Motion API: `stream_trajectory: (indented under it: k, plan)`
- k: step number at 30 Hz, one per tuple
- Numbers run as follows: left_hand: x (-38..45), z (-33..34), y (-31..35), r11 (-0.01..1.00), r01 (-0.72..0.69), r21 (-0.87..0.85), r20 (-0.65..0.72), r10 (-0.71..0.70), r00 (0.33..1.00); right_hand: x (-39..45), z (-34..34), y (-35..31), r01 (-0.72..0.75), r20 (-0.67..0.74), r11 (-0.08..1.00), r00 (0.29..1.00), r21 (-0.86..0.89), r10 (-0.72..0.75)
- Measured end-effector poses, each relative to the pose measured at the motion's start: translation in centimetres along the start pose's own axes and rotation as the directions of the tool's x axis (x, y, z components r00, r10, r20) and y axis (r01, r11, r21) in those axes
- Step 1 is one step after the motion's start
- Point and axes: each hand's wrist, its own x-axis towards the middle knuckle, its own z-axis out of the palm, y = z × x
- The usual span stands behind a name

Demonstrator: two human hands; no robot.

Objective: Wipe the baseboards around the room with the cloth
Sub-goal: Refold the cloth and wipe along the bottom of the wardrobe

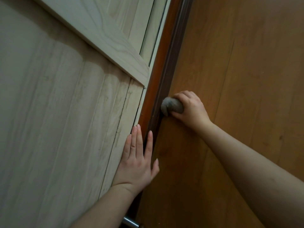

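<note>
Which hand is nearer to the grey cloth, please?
Right. The right hand grips the cloth against the baseboard; the left hand lies flat on the pale panel, apart.

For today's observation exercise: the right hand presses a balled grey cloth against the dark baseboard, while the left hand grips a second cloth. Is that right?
Not quite. In the head view the left hand holds nothing; it rests flat and open against the pale wooden panel. The right hand does press the grey cloth to the baseboard.

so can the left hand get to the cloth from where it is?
Probably yes. The left hand lies flat on the pale door panel; the cloth is in the right hand, with only bare baseboard between.
</note>
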Motion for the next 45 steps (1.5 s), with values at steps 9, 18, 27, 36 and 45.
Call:
stream_trajectory:
  k: [9,18,27,36,45]
  plan:
    - [0.1,-0.1,0.0,1.000,0.013,0.018,0.035,-0.013,0.999,-4.2,-0.5,-2.6,-0.146,-0.020,0.954,0.987,0.261,0.157]
    - [0.4,-0.6,0.0,0.994,0.049,0.097,0.088,-0.057,0.995,-10.0,3.0,-5.7,0.080,-0.012,0.979,0.997,0.190,-0.079]
    - [0.3,-0.4,0.0,0.996,0.042,0.080,0.110,-0.050,0.993,-6.0,2.2,-5.9,0.073,-0.094,0.988,0.994,0.139,-0.060]
    - [0.1,-0.3,-0.1,1.000,0.015,0.004,0.082,-0.015,0.997,12.2,-5.7,-0.6,-0.306,-0.169,0.910,0.917,0.280,0.361]
    - [0.1,-0.3,-0.2,1.000,-0.002,-0.023,0.087,0.004,0.996,8.8,-6.2,0.2,-0.222,-0.125,0.945,0.958,0.239,0.257]
